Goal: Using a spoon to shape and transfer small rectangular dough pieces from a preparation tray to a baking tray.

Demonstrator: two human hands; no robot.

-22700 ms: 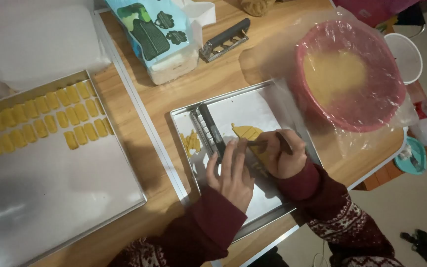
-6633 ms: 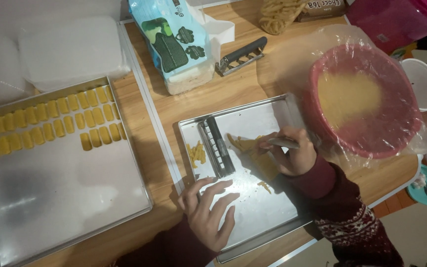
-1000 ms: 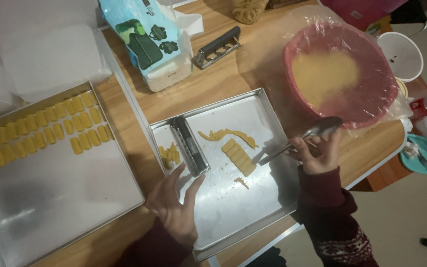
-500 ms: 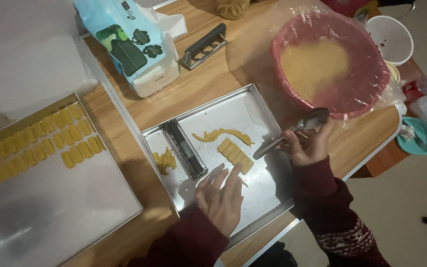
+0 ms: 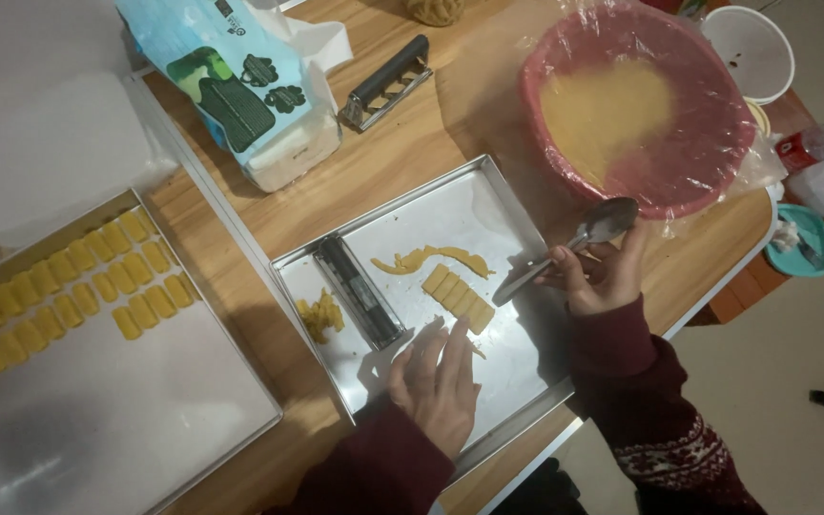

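Note:
A small metal tray (image 5: pixel 517 362) lies on the wooden table in front of me. On it are a row of cut yellow dough pieces (image 5: pixel 458 298), a curved strip of dough scrap (image 5: pixel 431 257), a small dough heap (image 5: pixel 318 316) and a black-handled cutter (image 5: pixel 357 291). My left hand (image 5: pixel 439 379) rests flat on the tray, fingers spread, fingertips just short of the cut pieces. My right hand (image 5: pixel 603 277) holds a metal spoon (image 5: pixel 574 248) over the tray's right edge, bowl pointing toward the pink bowl.
A pink bowl (image 5: pixel 717 172) of yellow dough under plastic wrap stands at the right. A large baking tray (image 5: pixel 145 410) with several rows of dough pieces (image 5: pixel 59 296) lies left. A blue bag (image 5: pixel 240 86) and a metal scraper (image 5: pixel 385 81) sit at the back.
My right hand with the spoon has stayed by the tray's right edge. My left hand has slid up the tray toward the cut dough pieces.

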